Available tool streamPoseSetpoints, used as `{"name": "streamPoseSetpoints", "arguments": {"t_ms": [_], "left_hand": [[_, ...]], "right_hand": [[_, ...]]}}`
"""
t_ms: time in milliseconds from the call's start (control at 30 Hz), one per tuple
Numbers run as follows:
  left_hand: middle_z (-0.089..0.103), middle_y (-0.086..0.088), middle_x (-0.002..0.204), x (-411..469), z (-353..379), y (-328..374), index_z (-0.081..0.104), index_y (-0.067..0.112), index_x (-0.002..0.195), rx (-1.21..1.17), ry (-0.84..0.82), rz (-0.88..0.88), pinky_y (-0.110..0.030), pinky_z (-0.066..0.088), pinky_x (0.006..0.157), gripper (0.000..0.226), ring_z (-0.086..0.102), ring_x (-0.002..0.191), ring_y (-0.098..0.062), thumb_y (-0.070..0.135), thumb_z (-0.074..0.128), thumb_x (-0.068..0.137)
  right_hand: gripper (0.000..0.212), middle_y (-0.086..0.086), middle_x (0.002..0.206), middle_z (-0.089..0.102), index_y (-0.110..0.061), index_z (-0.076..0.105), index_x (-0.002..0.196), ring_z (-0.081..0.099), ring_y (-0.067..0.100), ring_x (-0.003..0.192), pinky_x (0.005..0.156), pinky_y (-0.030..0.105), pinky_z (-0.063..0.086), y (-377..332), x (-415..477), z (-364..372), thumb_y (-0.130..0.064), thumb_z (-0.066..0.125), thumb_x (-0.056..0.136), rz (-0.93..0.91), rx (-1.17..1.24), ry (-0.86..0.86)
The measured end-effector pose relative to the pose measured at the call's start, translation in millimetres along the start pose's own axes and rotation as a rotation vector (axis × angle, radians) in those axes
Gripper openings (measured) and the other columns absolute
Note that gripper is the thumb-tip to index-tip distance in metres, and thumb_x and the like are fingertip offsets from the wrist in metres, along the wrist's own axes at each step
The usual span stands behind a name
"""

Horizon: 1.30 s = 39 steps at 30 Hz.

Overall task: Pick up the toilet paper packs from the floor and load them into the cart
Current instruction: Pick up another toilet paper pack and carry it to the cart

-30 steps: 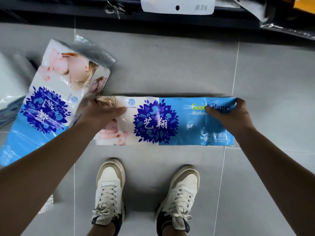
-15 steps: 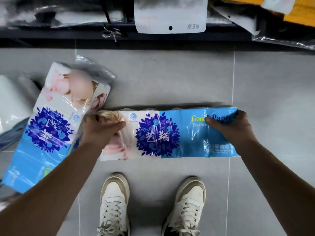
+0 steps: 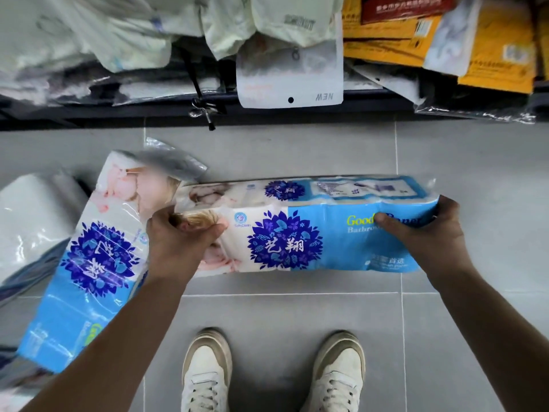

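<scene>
A long blue and white toilet paper pack (image 3: 297, 233) with a dark blue flower print is held crosswise above the grey tiled floor, tilted so its top side shows. My left hand (image 3: 178, 245) grips its left end, thumb over the front face. My right hand (image 3: 424, 233) grips its right end, fingers curled round the edge. A second pack of the same kind (image 3: 95, 263) lies slanted on the floor at the left, beside my left forearm. No cart is in view.
A low dark shelf edge (image 3: 89, 120) runs across the top, stacked with pale bagged goods (image 3: 118, 31) and yellow packets (image 3: 490, 55); a white tag (image 3: 291, 75) hangs from it. A clear-wrapped white bundle (image 3: 32, 215) lies at far left. My two white shoes (image 3: 208, 376) stand below the pack.
The pack has come up off the floor in both hands and tilted toward me. The view has lifted, so more of the shelf shows.
</scene>
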<state>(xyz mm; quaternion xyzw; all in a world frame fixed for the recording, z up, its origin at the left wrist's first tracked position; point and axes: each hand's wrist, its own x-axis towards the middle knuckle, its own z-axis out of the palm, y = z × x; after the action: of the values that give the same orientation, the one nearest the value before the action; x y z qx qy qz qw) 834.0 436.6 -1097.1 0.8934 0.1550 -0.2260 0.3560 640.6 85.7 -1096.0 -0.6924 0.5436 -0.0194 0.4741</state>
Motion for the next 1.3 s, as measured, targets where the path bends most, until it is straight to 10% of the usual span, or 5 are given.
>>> {"name": "streamPoseSetpoints", "arguments": {"t_ms": [300,633,867,1300], "left_hand": [[0.059,-0.004,0.134,-27.4,-3.4,-3.4,0.052,0.010,0.135,-0.091,0.023,0.155,-0.027,0.056,0.098,0.097,0.063,0.117,-0.014,0.023,0.102,0.054],[0.023,-0.021,0.160,-42.5,-11.8,-3.0,0.023,0.027,0.159,0.618,-0.009,0.499,-0.066,0.035,0.111,0.137,0.025,0.148,-0.046,0.043,0.100,0.048],[0.037,-0.015,0.151,-34.1,-3.9,6.4,0.030,0.026,0.151,0.990,-0.184,0.531,-0.068,0.038,0.108,0.124,0.030,0.147,-0.045,0.039,0.091,0.044],[0.049,-0.011,0.129,-73.1,-75.8,56.9,0.045,0.025,0.138,0.936,-0.118,0.651,-0.062,0.046,0.101,0.110,0.046,0.118,-0.041,0.045,0.088,0.040]], "right_hand": [[0.108,-0.007,0.124,0.067,-0.020,0.044,0.131,0.068,0.012,0.110,0.097,0.045,0.057,18.8,-28.2,-13.7,-0.050,0.099,0.043,-0.022,0.042,-0.037],[0.144,0.022,0.161,0.024,-0.020,0.020,0.161,0.034,0.043,0.147,0.114,0.055,0.037,15.0,-46.5,-23.4,-0.042,0.102,0.044,-0.359,-0.632,-0.110],[0.126,0.010,0.147,0.038,-0.031,0.029,0.156,0.042,0.038,0.128,0.093,0.049,0.051,-17.9,-43.9,-0.5,-0.039,0.092,0.048,-0.424,-1.096,-0.304],[0.109,0.003,0.143,0.038,-0.036,0.037,0.148,0.040,0.030,0.128,0.097,0.045,0.048,-91.5,-99.1,-49.4,-0.035,0.089,0.052,-0.416,-1.041,-0.267]]}}
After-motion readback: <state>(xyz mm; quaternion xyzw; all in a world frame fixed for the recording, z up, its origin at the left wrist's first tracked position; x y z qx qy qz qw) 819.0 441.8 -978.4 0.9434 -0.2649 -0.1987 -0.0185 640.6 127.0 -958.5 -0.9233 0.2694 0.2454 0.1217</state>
